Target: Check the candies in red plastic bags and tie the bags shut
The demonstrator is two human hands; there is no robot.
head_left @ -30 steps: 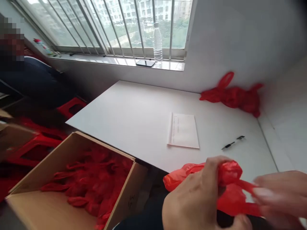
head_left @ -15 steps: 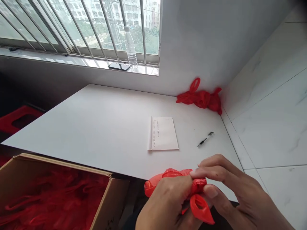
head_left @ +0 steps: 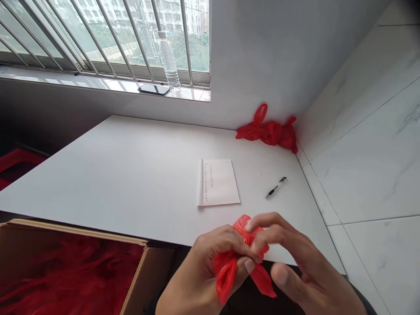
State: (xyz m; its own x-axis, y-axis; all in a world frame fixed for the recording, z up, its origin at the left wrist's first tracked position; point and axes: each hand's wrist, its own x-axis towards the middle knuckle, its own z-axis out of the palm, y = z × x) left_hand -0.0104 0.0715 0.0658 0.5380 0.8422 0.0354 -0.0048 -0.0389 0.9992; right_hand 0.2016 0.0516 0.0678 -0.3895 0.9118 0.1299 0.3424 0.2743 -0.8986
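Observation:
A crumpled red plastic bag is gripped in my left hand, its thumb and fingers pinched around the middle. One end of the bag sticks out above the fingers, while loose ends hang below the thumb. My right hand is at the bag's right side, thumb held apart from the curved fingers. Its fingertips lie against or just over the upper end of the bag; whether they press on it I cannot tell. Both hands are over the near edge of the white table.
An open cardboard box full of red bags stands at the lower left. On the table are a printed notepad, a black pen and bunched red bags by the wall. A water bottle and phone sit on the windowsill.
My left hand has turned and shifted left, so its thumb now shows with the bag. The right thumb has come away from the bag. The view has shifted slightly right.

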